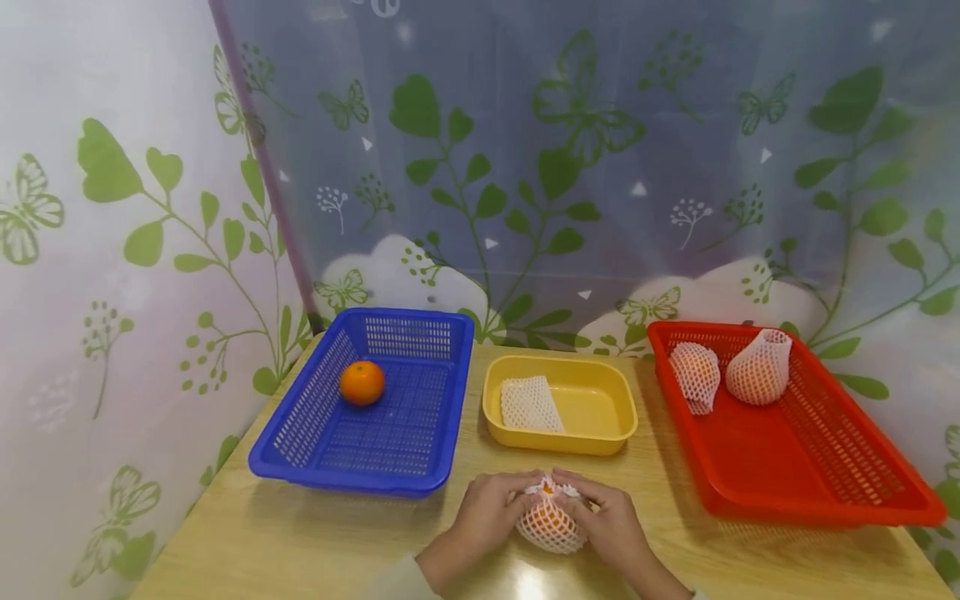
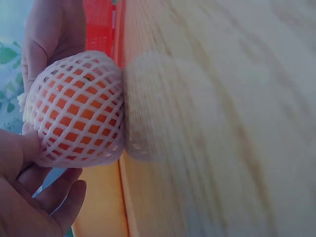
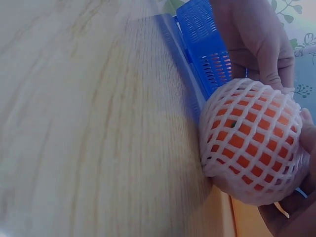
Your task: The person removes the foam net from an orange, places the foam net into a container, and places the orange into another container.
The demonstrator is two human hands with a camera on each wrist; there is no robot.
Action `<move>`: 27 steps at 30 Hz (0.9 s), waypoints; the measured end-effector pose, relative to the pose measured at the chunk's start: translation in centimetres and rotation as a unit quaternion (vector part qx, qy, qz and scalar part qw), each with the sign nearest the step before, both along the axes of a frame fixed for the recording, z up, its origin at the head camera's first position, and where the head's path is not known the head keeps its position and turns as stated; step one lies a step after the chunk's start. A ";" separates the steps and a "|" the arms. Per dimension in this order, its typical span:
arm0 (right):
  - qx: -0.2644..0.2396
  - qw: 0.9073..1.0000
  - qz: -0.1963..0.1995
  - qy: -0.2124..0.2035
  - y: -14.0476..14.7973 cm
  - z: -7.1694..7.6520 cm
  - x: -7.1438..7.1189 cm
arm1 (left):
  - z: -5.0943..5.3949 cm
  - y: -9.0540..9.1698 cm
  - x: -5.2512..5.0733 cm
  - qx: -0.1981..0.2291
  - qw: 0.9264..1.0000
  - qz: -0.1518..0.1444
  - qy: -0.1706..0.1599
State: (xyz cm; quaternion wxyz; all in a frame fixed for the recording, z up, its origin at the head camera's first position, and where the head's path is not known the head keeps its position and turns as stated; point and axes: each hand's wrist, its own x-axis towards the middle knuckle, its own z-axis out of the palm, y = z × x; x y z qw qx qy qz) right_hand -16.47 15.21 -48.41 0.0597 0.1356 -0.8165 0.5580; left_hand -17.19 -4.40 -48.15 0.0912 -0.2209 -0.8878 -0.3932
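Observation:
An orange in a white foam net sleeve (image 1: 551,527) rests on the table near its front edge. My left hand (image 1: 487,512) pinches the net's upper rim from the left, and my right hand (image 1: 611,521) pinches it from the right. A bit of bare orange peel shows through the net's opening at the top. In the left wrist view the foam net (image 2: 79,111) covers the fruit's side, with the left thumb against it. The right wrist view shows the netted orange (image 3: 254,143) touching the tabletop, with fingers of both hands around its upper end.
A blue basket (image 1: 360,482) at left holds one bare orange (image 1: 362,383). Behind the hands, a yellow tray (image 1: 600,446) contains flat white foam netting (image 1: 529,404). The red basket (image 1: 817,512) at right holds two netted fruits (image 1: 759,371). Patterned curtains (image 1: 525,167) hang behind the wooden table (image 1: 247,550).

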 end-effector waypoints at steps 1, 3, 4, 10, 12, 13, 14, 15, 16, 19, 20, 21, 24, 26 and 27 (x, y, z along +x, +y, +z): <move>0.004 1.000 -0.003 -0.011 0.0 0.0 0.0 | 0.0 0.0 0.0 -0.002 1.000 0.001 0.005; 0.011 0.999 -0.009 -0.029 0.0 0.0 0.0 | 0.1 0.0 0.0 -0.008 1.000 0.003 0.015; 0.015 0.999 -0.012 -0.035 -0.1 0.1 0.0 | 0.1 0.0 0.0 -0.010 1.000 0.002 0.020; 0.027 0.998 -0.006 -0.059 0.0 0.3 0.0 | 0.1 -0.1 -0.1 -0.011 1.000 -0.008 0.017; 0.019 0.998 -0.001 -0.055 0.0 0.3 0.0 | 0.2 -0.2 -0.1 -0.014 1.000 -0.009 0.008; 0.014 0.999 -0.002 -0.047 0.0 0.2 0.0 | 0.2 -0.3 -0.1 -0.018 1.000 -0.010 0.003; 0.007 0.999 -0.005 -0.042 0.0 0.2 0.1 | 0.3 -0.3 -0.1 -0.021 1.000 -0.014 -0.002; -0.001 0.999 -0.010 -0.036 -0.1 0.1 0.1 | 0.4 -0.4 -0.1 -0.027 0.999 -0.017 -0.003; -0.007 0.999 -0.017 -0.028 -0.1 0.0 0.1 | 0.5 -0.3 -0.1 -0.030 0.999 -0.021 -0.007; -0.019 0.999 -0.026 -0.001 -0.2 -0.2 0.1 | 1.0 -0.3 0.0 -0.034 0.999 -0.030 -0.023; -0.023 0.999 -0.029 0.004 -0.3 -0.2 0.1 | 1.2 -0.3 0.0 -0.031 0.999 -0.031 -0.030; -0.023 0.999 -0.031 0.011 -0.4 -0.3 0.1 | 1.3 -0.3 0.1 -0.029 0.998 -0.031 -0.038; -0.024 0.999 -0.042 0.015 -0.6 -0.4 0.1 | 1.5 -0.3 0.2 -0.012 0.998 -0.026 -0.060; -0.025 0.998 -0.053 0.007 -0.7 -0.4 0.1 | 1.4 -0.2 0.2 0.007 0.997 -0.022 -0.070; -0.026 0.998 -0.058 0.003 -0.8 -0.3 0.2 | 1.3 -0.1 0.2 0.014 0.997 -0.020 -0.073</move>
